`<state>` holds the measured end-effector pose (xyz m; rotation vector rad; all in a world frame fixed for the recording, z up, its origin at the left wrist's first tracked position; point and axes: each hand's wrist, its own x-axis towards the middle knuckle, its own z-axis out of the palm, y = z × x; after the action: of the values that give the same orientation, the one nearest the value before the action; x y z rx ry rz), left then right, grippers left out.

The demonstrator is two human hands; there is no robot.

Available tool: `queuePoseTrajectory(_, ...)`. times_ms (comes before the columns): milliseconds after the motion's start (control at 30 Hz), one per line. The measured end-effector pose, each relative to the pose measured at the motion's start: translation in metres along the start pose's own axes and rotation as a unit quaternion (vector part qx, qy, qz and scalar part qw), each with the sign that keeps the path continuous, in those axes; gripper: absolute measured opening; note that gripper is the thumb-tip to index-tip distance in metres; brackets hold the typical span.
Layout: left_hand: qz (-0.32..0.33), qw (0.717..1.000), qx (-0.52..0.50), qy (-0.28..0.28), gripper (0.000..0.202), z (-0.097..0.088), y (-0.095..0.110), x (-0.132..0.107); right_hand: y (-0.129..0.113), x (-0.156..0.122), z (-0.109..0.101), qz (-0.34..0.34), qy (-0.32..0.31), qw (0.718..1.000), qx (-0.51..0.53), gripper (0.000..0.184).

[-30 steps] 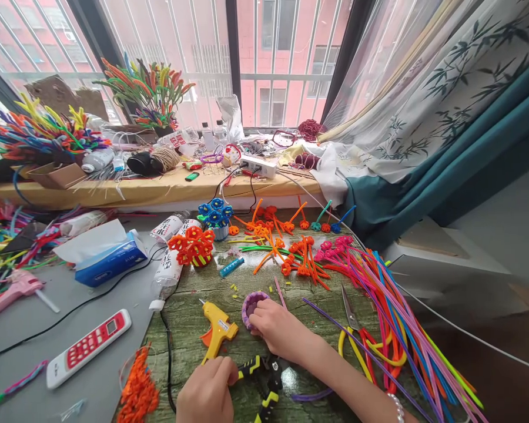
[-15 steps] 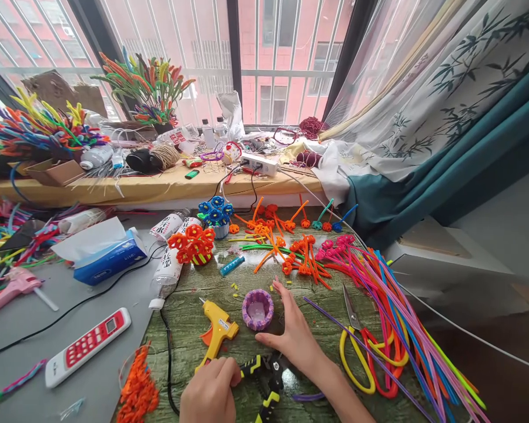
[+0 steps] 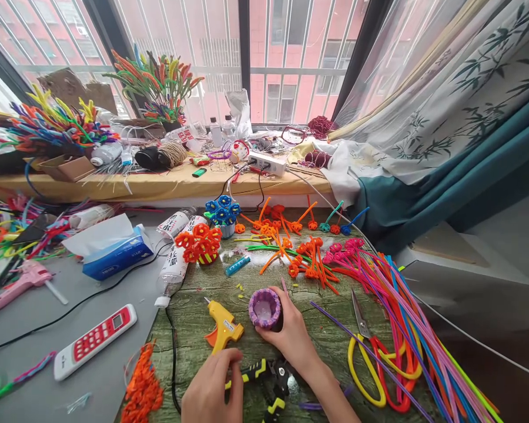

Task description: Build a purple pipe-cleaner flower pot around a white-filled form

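Note:
My right hand (image 3: 287, 323) is wrapped round the right side of a small purple cup (image 3: 254, 314), gripping it with thumb and fingers. The cup's opening faces up towards me, and its inside is pale. My left hand (image 3: 214, 385) is loosely curled, thumb and forefinger apart, and nothing shows between them. Just beyond it lies a yellow glue gun (image 3: 224, 327), its handle end partly hidden by the hand. Black and yellow pliers (image 3: 280, 373) lie between my hands, and one grip passes close by my left thumb.
Scissors (image 3: 365, 346) and long coloured pipe cleaners (image 3: 417, 317) lie at right. Orange pipe-cleaner flowers (image 3: 311, 258), a red flower pot (image 3: 199, 242) and a blue one (image 3: 223, 211) stand farther back. At left are a tissue pack (image 3: 117, 252), a remote-like handset (image 3: 96, 341) and a bottle (image 3: 174, 267).
My right hand, open beside the purple cup before, has closed on it, and the cup is slightly tilted. My left fist has loosened. The view has shifted a little.

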<state>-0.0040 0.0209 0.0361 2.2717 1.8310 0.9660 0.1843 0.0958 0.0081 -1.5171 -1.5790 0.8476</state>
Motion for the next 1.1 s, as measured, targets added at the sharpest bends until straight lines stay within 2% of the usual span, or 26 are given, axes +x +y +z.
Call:
queuePoseTrajectory(100, -0.026, 0.999, -0.012, -0.030, 0.019, 0.011, -0.001, 0.012, 0.001, 0.000, 0.002, 0.003, 0.002, 1.000, 0.009, 0.085)
queuePoseTrajectory(167, -0.049, 0.997, -0.005, -0.059, 0.024, 0.021, 0.001, 0.024, -0.001, -0.001, 0.002, -0.002, 0.002, 1.000, 0.016, 0.081)
queuePoseTrajectory(333, -0.104, 0.989, 0.036, -0.095, 0.024, 0.041, 0.008, 0.046, -0.006, 0.001, 0.002, -0.031, -0.009, 0.999, 0.029, 0.038)
queuePoseTrajectory(433, -0.103, 0.989, 0.034, -0.102, 0.024, 0.041, 0.003, 0.049, -0.007, 0.002, 0.004, -0.039, -0.010, 0.999, 0.016, 0.034)
queuePoseTrajectory(500, -0.102, 0.990, 0.028, -0.095, 0.026, 0.034, -0.005, 0.052, -0.008, 0.002, 0.004, -0.035, -0.008, 0.999, -0.005, 0.048)
queuePoseTrajectory(567, -0.108, 0.991, 0.035, -0.073, 0.028, 0.024, -0.015, 0.057, -0.008, -0.001, 0.001, -0.026, 0.000, 0.999, -0.036, 0.079)
queuePoseTrajectory(633, -0.117, 0.991, 0.064, -0.033, 0.026, 0.011, -0.024, 0.062, -0.005, -0.007, -0.010, -0.018, 0.010, 0.997, -0.073, 0.106)
queuePoseTrajectory(667, -0.120, 0.989, 0.086, -0.009, 0.025, 0.005, -0.028, 0.064, -0.001, -0.011, -0.019, -0.015, 0.017, 0.995, -0.093, 0.111)
queuePoseTrajectory(700, -0.119, 0.987, 0.110, 0.009, 0.026, -0.001, -0.032, 0.066, 0.003, -0.015, -0.030, -0.010, 0.025, 0.993, -0.112, 0.107)
queuePoseTrajectory(800, -0.090, 0.979, 0.172, 0.064, 0.044, -0.015, -0.035, 0.068, 0.025, -0.029, -0.069, 0.014, 0.054, 0.982, -0.178, 0.053)
queuePoseTrajectory(867, -0.074, 0.974, 0.197, 0.089, 0.049, -0.020, -0.032, 0.066, 0.042, -0.037, -0.090, 0.023, 0.056, 0.974, -0.221, 0.036)
queuePoseTrajectory(933, -0.070, 0.969, 0.214, 0.103, 0.046, -0.021, -0.026, 0.062, 0.058, -0.041, -0.103, 0.030, 0.047, 0.966, -0.254, 0.024)
queuePoseTrajectory(1033, -0.063, 0.965, 0.235, 0.098, 0.036, -0.020, -0.022, 0.056, 0.071, -0.041, -0.106, 0.039, 0.034, 0.959, -0.277, 0.027)
queuePoseTrajectory(1100, -0.056, 0.965, 0.241, 0.082, 0.037, -0.019, -0.026, 0.051, 0.071, -0.038, -0.104, 0.043, 0.030, 0.960, -0.274, 0.031)
